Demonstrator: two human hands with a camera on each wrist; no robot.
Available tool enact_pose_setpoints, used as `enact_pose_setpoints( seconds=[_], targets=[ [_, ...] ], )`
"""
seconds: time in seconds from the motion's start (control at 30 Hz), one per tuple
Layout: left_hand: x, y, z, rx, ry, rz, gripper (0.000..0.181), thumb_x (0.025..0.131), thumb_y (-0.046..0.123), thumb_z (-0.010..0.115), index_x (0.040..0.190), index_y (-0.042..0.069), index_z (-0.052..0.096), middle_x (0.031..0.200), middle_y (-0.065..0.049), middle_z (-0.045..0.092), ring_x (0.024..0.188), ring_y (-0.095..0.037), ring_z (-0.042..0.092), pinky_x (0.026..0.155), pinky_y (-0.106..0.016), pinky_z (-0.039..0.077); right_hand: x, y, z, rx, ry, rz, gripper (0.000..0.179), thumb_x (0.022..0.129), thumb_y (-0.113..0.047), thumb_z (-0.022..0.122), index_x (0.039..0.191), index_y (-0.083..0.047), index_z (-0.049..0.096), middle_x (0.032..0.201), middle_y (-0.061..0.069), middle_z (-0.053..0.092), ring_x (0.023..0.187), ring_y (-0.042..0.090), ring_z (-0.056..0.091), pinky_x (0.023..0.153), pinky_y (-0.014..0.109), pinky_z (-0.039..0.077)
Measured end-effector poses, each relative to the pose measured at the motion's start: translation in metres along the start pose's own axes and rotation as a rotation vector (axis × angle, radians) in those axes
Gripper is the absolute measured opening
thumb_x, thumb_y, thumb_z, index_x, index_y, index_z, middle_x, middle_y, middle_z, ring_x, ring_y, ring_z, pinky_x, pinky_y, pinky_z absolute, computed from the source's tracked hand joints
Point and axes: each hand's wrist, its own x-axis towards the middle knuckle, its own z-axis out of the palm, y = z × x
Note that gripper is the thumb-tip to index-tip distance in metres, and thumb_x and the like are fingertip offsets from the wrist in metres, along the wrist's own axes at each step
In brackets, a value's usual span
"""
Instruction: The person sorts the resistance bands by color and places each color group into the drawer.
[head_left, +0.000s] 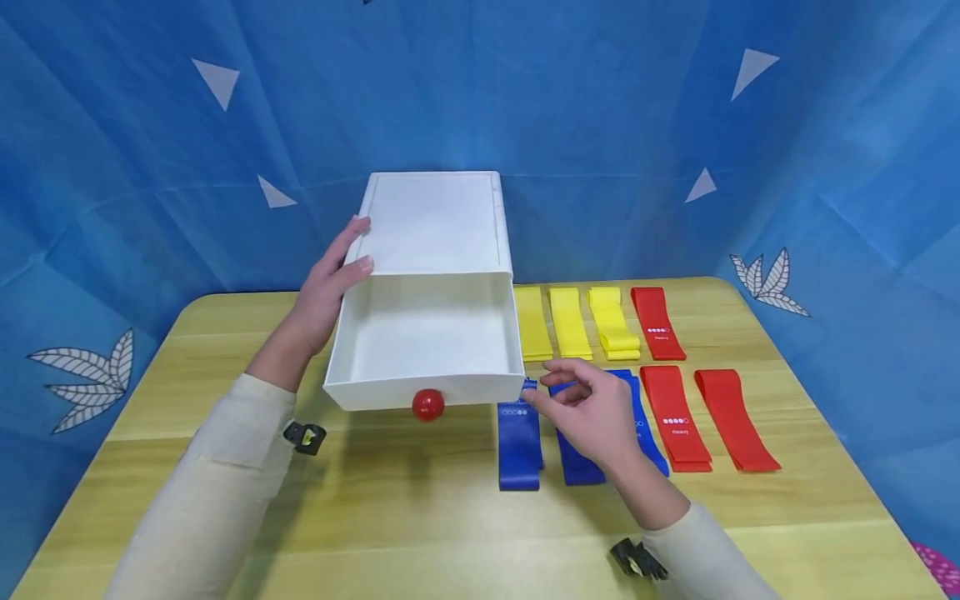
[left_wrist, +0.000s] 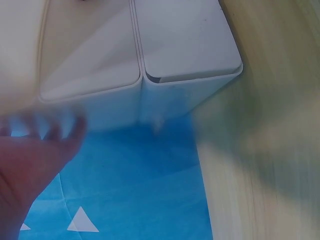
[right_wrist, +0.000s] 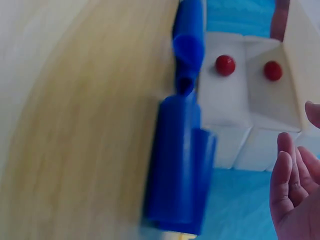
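Observation:
A white stacked drawer unit (head_left: 435, 218) stands at the back of the table, its top drawer (head_left: 423, 392) pulled out, with a bare inside and a red round knob (head_left: 428, 404). Against the unit's upper left side rests my left hand (head_left: 322, 292), its thumb and a finger reaching the top edge. In the left wrist view its fingers lie extended along the side panel. My right hand (head_left: 600, 412) hovers by the drawer's front right corner, over the blue bands (head_left: 519, 454). Between its thumb and fingers there is a gap, and they hold nothing.
Yellow bands (head_left: 570, 325) lie folded right of the unit. Red bands (head_left: 675, 417), some printed "Heavy", lie farther right. Closed drawers with red knobs (right_wrist: 225, 65) sit below the open one. Blue patterned cloth (head_left: 600, 125) hangs behind the wooden table (head_left: 450, 533).

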Motion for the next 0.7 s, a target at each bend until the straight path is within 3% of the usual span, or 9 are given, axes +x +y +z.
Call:
enact_pose_setpoints(
  seconds=[0.2,0.7],
  targets=[
    [0.000,0.001,0.000,-0.007,0.001,-0.017,0.063,0.102,0.039,0.047,0.160,0.036,0.021,0.164,0.016,0.006,0.142,-0.029,0.027,0.103,-0.058,0.039,0.013,0.012,0.003,-0.064,-0.066,0.145,0.047,0.077,-0.034,0.088,0.114,-0.007,0.072,0.096,0.004,0.073,0.070,0.017,0.068,0.061,0.031,0.056],
    [-0.001,-0.001,0.003,0.013,0.007,-0.004,0.064,0.102,0.040,0.047,0.160,0.036,0.022,0.164,0.015,0.007,0.143,-0.030,0.026,0.103,-0.059,0.038,0.035,0.038,0.019,-0.015,-0.127,0.238,0.045,0.080,-0.027,0.085,0.118,-0.007,0.072,0.105,0.007,0.071,0.084,0.025,0.067,0.068,0.034,0.057]
  ],
)
